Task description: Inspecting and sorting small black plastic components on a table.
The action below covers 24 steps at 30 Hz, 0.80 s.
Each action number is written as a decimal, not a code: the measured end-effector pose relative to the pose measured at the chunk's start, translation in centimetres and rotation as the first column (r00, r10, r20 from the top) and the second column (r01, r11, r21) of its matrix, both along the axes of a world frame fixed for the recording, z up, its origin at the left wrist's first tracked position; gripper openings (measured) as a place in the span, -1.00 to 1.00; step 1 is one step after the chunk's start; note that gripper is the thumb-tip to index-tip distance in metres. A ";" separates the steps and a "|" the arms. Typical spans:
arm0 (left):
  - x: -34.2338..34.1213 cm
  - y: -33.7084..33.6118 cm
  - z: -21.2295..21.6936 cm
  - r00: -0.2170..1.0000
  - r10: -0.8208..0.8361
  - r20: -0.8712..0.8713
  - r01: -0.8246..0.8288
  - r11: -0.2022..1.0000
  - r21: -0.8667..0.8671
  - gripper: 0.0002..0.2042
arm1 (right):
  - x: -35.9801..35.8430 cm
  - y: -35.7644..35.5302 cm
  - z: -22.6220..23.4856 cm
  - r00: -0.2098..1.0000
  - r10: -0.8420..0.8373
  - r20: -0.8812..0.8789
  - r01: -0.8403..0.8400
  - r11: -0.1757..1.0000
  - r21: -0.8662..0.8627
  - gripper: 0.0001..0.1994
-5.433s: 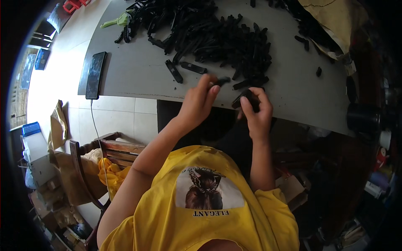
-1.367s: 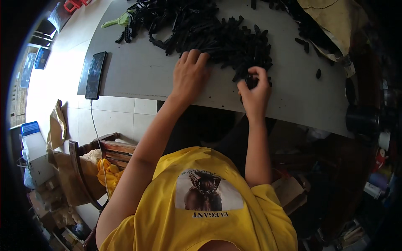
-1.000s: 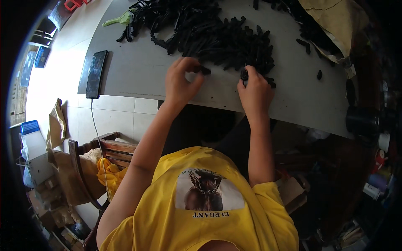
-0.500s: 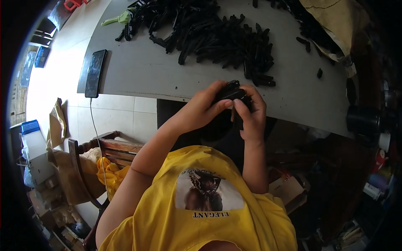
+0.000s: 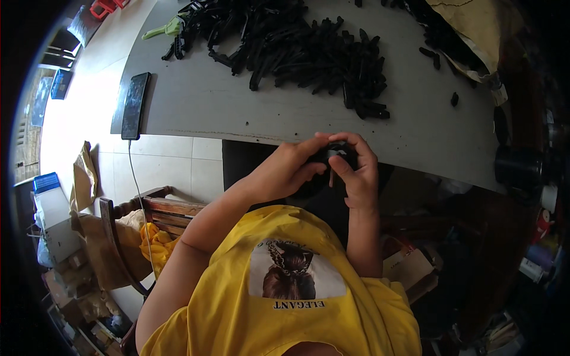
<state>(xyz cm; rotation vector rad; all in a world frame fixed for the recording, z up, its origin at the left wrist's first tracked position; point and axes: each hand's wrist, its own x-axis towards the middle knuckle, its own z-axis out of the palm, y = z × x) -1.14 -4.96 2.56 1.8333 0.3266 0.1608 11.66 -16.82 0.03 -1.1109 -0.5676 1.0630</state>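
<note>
Just off the table's near edge, my two hands meet around a small dark black plastic piece [image 5: 337,151]. My left hand [image 5: 292,165] curls around it from the left, its fingertips touching the far side. From the right, my right hand [image 5: 360,169] grips it with the thumb on the near side and the fingers bent over the top. The fingers hide much of the piece, so its exact kind cannot be made out. Beyond my hands, a big heap of long, thin black plastic pieces [image 5: 320,62] covers the far middle of the table.
On the grey table [image 5: 196,107] lie a phone [image 5: 136,105] with a white cable and a light green plastic tool-like thing [image 5: 163,28]. A brown paper sack [image 5: 481,35] with black pieces stands far right. A wooden chair [image 5: 172,207] is at the left.
Both hands have come slightly nearer to me with the black plastic piece. My left thumb has drawn back from it, and the fingers now cover more of its far side.
</note>
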 end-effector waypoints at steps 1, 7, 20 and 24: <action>-0.2 -0.3 -0.6 0.999 0.012 0.047 -0.013 1.000 0.020 -0.56 | -0.3 -0.1 -0.4 0.999 -0.014 0.036 0.013 0.999 0.038 -0.65; -0.5 1.7 -2.6 0.998 -0.039 0.052 0.027 0.976 0.217 -0.64 | -1.0 -1.6 -3.4 0.943 -0.027 0.332 0.023 1.000 0.017 -0.80; 6.4 9.3 -3.7 0.903 0.297 0.312 -0.409 0.367 0.835 -0.80 | 7.2 1.0 -3.6 0.029 0.005 1.000 0.558 0.830 -0.020 -0.83; 3.7 8.0 -2.2 0.809 0.525 0.265 -0.570 0.589 0.573 -0.82 | 7.1 -0.1 -3.7 0.083 0.076 0.994 0.571 0.813 -0.110 -0.80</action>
